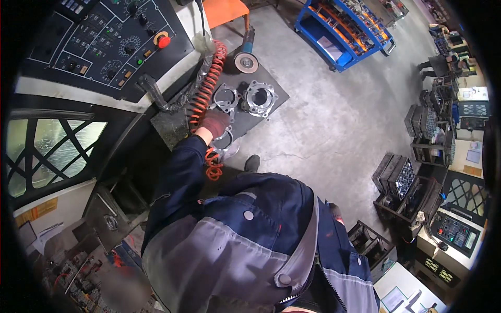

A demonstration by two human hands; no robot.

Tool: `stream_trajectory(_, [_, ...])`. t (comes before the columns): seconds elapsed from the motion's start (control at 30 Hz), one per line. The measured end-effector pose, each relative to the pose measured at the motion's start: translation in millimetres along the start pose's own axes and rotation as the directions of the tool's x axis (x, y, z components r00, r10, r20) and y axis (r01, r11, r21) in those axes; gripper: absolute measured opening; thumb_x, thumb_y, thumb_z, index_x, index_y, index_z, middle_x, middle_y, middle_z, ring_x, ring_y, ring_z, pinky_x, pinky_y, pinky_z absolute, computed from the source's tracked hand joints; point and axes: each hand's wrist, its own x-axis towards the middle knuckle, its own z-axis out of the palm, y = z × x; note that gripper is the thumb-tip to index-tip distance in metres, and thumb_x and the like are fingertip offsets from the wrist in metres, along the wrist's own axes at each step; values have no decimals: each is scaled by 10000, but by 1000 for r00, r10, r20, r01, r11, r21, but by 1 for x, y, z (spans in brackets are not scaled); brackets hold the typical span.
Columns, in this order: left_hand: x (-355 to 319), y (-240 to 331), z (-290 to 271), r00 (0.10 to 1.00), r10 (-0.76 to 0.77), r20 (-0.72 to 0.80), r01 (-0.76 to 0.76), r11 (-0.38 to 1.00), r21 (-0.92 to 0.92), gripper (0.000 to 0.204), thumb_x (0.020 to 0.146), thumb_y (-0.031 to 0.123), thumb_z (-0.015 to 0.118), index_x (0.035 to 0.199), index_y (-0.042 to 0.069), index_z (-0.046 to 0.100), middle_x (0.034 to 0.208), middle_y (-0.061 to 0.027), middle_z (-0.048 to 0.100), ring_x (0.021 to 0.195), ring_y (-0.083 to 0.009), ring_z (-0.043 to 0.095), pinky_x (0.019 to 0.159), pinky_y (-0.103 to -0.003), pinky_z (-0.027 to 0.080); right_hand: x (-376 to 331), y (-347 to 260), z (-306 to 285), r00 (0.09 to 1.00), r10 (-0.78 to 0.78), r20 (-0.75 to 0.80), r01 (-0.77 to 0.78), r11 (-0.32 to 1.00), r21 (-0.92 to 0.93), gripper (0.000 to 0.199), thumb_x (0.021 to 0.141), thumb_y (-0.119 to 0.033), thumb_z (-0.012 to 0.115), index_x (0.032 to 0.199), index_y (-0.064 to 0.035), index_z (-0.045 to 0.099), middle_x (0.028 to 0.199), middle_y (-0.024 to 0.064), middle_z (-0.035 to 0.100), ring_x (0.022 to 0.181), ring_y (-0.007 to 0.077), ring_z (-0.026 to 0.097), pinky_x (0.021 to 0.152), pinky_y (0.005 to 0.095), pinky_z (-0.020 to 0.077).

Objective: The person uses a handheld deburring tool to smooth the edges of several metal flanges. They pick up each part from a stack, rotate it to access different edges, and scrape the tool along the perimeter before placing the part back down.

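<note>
My left hand (215, 124), in a dark red work glove, reaches over a dark low tabletop (274, 86). Its fingers look curled, but the back of the glove hides what they hold. Ring-shaped metal castings lie around it: one ring (225, 95) just beyond, another ring (224, 141) on the near side, and a thicker flanged casting (260, 98) to the right. A red coiled hose (207, 86) runs down beside my left wrist. Past my right side a bit of my right hand (335, 211) shows, mostly covered by the jacket; its fingers cannot be made out.
An angle grinder (246, 60) rests at the table's far corner, near an orange stool (225, 10). At left stands a machine control panel (112, 47) with a red stop button (163, 41). A blue cart (334, 39) stands far off; stacked crates (395, 175) line the right.
</note>
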Motion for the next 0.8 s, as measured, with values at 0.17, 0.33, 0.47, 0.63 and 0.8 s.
stream_trajectory(0.17, [-29, -13, -13, 976, 58, -212, -39, 995, 91, 173, 885, 210, 659, 996, 135, 768, 974, -90, 766, 930, -284, 742, 787, -435, 556, -30, -53, -21, 1000, 17, -6, -16, 986, 165, 426, 866, -422, 670, 973, -16, 736, 792, 167, 735, 713, 308, 708, 676, 454, 540])
stream_trajectory(0.33, [-54, -41, -32, 890, 79, -448, 26, 974, 224, 192, 874, 244, 656, 1034, 176, 740, 1013, -76, 730, 990, -270, 694, 781, -438, 512, -40, -65, -26, 998, 57, 21, -60, 983, 171, 392, 880, -398, 674, 981, -21, 711, 721, 118, 707, 619, 239, 670, 587, 411, 517])
stream_trajectory(0.47, [-56, -60, -46, 878, -79, -473, 55, 996, -65, 276, 888, 183, 639, 1152, 110, 673, 1026, -105, 697, 981, -331, 684, 815, -478, 527, -45, -82, -43, 995, 100, 4, -99, 977, 191, 479, 897, -449, 686, 1099, -19, 742, 963, 232, 756, 834, 334, 747, 745, 456, 565])
stream_trajectory(0.63, [-59, -53, -48, 692, -302, -655, 71, 932, -354, 213, 929, 181, 626, 1106, 64, 648, 982, -139, 680, 938, -363, 670, 839, -475, 530, -36, -84, -52, 997, 74, -29, -58, 928, 368, 394, 937, -382, 682, 1125, -36, 704, 724, 78, 672, 573, 174, 617, 521, 365, 512])
stream_trajectory(0.8, [-51, -11, -75, 617, -661, -427, -323, 283, -903, 182, 997, 200, 591, 988, 23, 634, 903, -139, 651, 862, -295, 645, 775, -425, 504, -33, -111, -79, 967, -68, -247, 197, 814, 546, 319, 927, -298, 726, 1140, -60, 727, 790, 53, 684, 592, 123, 592, 514, 324, 496])
